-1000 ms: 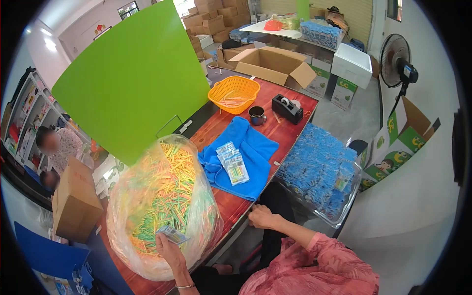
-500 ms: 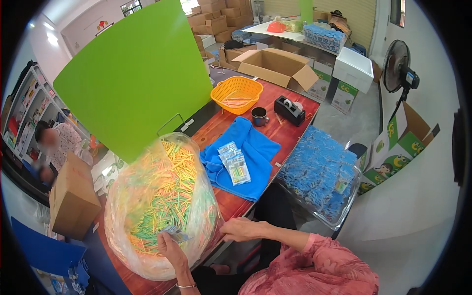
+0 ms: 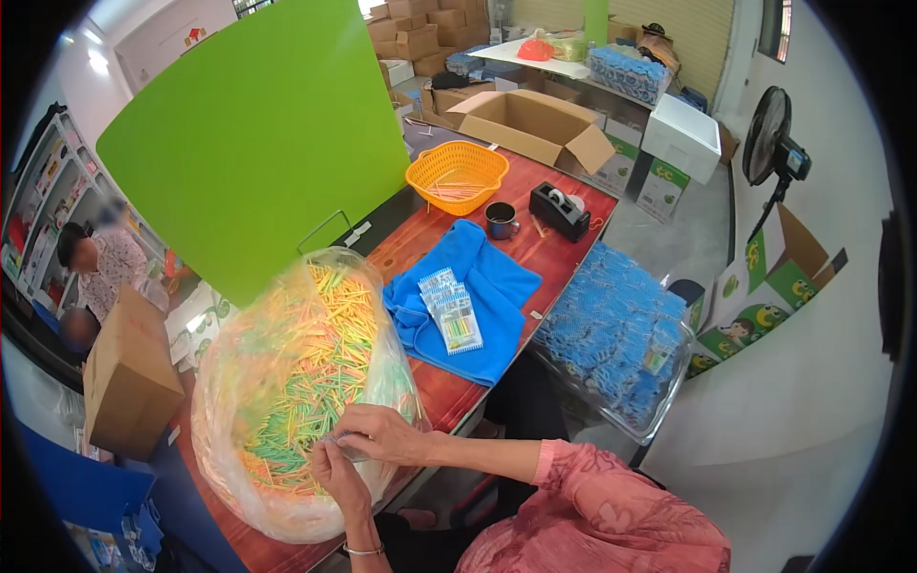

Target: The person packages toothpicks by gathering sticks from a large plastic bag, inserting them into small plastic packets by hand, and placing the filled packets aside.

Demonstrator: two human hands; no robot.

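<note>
Between left grip point(image 3: 334, 466) and right grip point(image 3: 380, 435) lay a small clear plastic packet point(image 3: 354, 451), mostly hidden, its long axis unclear; the left pinched it, the right's closure couldn't be told. Thin multicoloured sticks point(image 3: 330, 377) lay beneath.

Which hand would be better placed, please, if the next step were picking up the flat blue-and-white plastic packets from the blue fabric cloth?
Probably the right hand: it is nearer the packets and cloth than the left hand, though both are by the clear plastic bag of thin coloured sticks.
</note>
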